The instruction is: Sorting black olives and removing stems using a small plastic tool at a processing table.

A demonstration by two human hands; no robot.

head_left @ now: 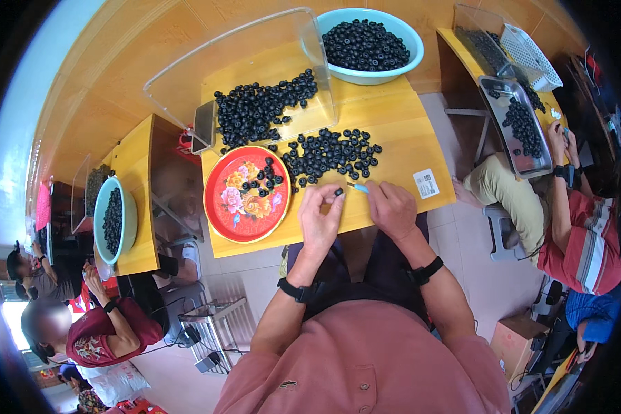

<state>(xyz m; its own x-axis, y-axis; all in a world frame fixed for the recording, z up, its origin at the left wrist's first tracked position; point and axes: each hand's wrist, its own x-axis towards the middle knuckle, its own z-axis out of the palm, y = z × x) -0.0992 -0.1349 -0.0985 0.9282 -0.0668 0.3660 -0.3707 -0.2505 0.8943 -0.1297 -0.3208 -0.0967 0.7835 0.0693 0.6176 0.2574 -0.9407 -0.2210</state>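
My left hand (320, 219) pinches a small black ring-like part (338, 192) between thumb and fingers, above the near side of the yellow table (400, 138). Close by on its right, my right hand (393, 211) grips a slim tool with a light-blue handle (363, 188); its thin tip points left toward the black part, and a small gap seems to lie between them. Just beyond my hands spreads a loose pile of the same black parts (331, 153). A red flowered tray (236, 224) stands left of my left hand, with several black parts on its right side.
A clear plastic bin (234, 56) lies open toward me, black parts spilling from it. Behind it sits a light-blue basin (415, 52) full of them. A white label (426, 183) is at the table's right. People work at side tables, left (136, 193) and right (455, 43).
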